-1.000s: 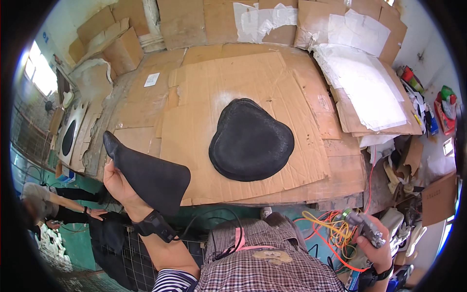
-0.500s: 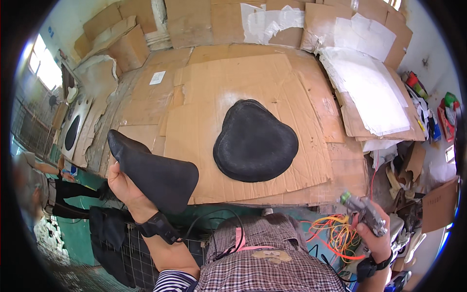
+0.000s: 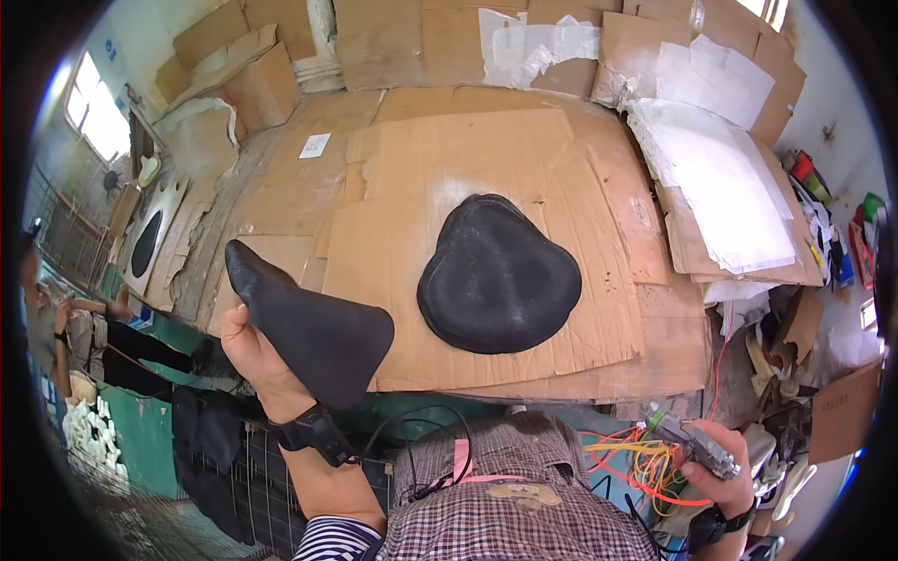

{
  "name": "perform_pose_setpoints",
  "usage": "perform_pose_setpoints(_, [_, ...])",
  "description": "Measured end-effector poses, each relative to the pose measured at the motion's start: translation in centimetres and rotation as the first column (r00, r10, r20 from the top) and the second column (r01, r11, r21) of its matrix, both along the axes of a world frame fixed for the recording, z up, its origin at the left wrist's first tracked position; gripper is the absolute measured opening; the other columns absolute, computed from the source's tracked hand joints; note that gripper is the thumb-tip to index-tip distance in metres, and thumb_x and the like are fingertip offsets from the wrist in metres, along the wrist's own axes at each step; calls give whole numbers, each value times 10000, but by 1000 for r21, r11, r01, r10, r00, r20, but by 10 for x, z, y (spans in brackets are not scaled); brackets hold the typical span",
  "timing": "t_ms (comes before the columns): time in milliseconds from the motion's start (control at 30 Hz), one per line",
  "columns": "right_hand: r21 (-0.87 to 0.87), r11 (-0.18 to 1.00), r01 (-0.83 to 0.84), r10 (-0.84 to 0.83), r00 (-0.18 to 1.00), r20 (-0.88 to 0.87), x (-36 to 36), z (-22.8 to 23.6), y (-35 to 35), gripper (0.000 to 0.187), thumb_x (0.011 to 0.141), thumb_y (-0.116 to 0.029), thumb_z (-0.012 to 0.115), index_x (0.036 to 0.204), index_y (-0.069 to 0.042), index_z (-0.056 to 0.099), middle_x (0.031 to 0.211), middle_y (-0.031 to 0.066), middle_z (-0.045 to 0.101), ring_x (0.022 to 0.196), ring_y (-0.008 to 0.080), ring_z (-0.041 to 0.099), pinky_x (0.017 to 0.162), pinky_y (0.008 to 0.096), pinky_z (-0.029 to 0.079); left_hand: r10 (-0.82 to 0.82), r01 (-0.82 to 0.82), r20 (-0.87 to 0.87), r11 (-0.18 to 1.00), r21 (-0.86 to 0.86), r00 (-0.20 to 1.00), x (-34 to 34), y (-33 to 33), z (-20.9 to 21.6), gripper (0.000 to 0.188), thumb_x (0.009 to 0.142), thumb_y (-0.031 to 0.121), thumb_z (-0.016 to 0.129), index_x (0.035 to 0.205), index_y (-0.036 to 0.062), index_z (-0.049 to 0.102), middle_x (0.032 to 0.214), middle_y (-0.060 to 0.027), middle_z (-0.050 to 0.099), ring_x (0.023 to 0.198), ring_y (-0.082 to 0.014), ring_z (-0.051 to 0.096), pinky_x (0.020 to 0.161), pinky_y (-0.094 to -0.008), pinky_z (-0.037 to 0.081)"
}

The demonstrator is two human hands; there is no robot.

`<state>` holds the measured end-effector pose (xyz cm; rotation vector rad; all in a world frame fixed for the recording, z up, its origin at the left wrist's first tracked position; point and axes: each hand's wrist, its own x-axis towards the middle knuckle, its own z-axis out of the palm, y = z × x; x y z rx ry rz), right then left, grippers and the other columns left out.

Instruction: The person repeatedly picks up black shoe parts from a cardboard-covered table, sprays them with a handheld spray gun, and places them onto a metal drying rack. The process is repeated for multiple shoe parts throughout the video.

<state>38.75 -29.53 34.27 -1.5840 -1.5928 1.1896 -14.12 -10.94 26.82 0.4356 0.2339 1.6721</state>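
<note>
In my left hand [image 3: 253,351] is a black saddle-shaped cover [image 3: 313,323], held up over the table's near left edge. My fingers close on its left side, partly hidden behind it. A second black piece, a padded saddle shape with three rounded lobes [image 3: 500,276], lies flat on the cardboard [image 3: 402,234] in the middle of the table, apart from both hands. At the lower right, off the table's near edge, my right hand [image 3: 720,463] grips a metal spray gun [image 3: 692,441] with a green part at its front, pointing up and left.
Orange and yellow hoses [image 3: 645,463] hang beside the spray gun. White-covered cardboard sheets [image 3: 711,187] lie at the table's right; cardboard panels [image 3: 383,47] stand along its back. A wire rack with black pieces [image 3: 206,439] is at lower left. Another person [image 3: 84,341] stands at far left.
My right hand has lowered a little with the spray gun, which now lies flatter. The cover in my left hand stays almost as it was. The whole view has shifted slightly.
</note>
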Motion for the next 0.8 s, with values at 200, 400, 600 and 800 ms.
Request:
perform_pose_setpoints(200, [57,929,366,-358,927,-110,-9,2,-15,500,788,-214,721,1167,72,565,792,70,639,730,127,609,669,262,482,-17,17,-28,1000,-15,999,5,-1,1,360,795,109,430,1063,-57,602,1063,-217,657,965,-343,652,912,-473,508])
perform_pose_setpoints(400, [-30,965,260,-261,948,-184,-6,-6,-19,515,759,-193,742,1165,70,564,804,70,641,729,132,606,672,266,481,-2,2,-17,999,-48,1000,7,6,-13,303,798,105,422,947,-64,625,944,-204,683,862,-314,676,848,-428,543])
perform_pose_setpoints(600, [27,927,373,-360,911,-201,5,-6,-5,545,787,-215,739,1199,74,532,826,84,642,747,150,627,692,280,505,54,-56,-37,998,-35,998,18,-6,-12,279,779,91,428,926,-53,616,927,-203,677,860,-313,674,836,-437,548])
perform_pose_setpoints(800, [-72,993,98,-112,971,-211,47,-14,0,514,791,-133,711,1218,75,517,851,102,654,745,172,647,705,303,520,203,-205,-25,967,-151,979,29,-23,-11,237,787,53,439,932,-45,597,911,-190,670,863,-296,671,838,-439,549])
